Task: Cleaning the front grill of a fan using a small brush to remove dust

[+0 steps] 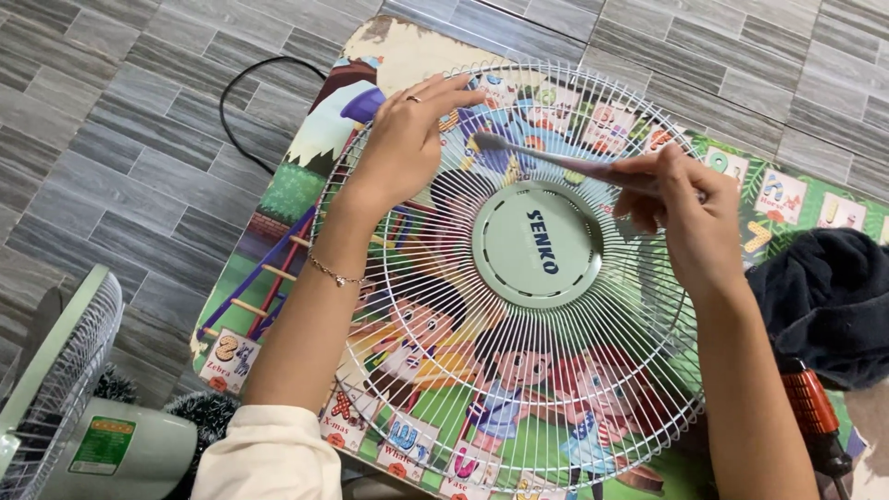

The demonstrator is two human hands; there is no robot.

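Observation:
A round white wire fan guard (435,389) with a pale green centre disc (537,245) lies flat on a colourful children's play mat (278,199). My left hand (403,139) rests on the guard's upper left rim, fingers curled over the wires. Over the guard's upper right, my right hand (681,218) grips a slim grey brush (528,150). The brush's head points left and touches the wires above the centre disc.
A pale green fan body with its rear guard (69,407) lies at the lower left on the grey tiled floor (111,139). A black cable (243,93) loops beside the mat. A dark cloth (829,301) and a red-handled tool (815,412) sit at the right.

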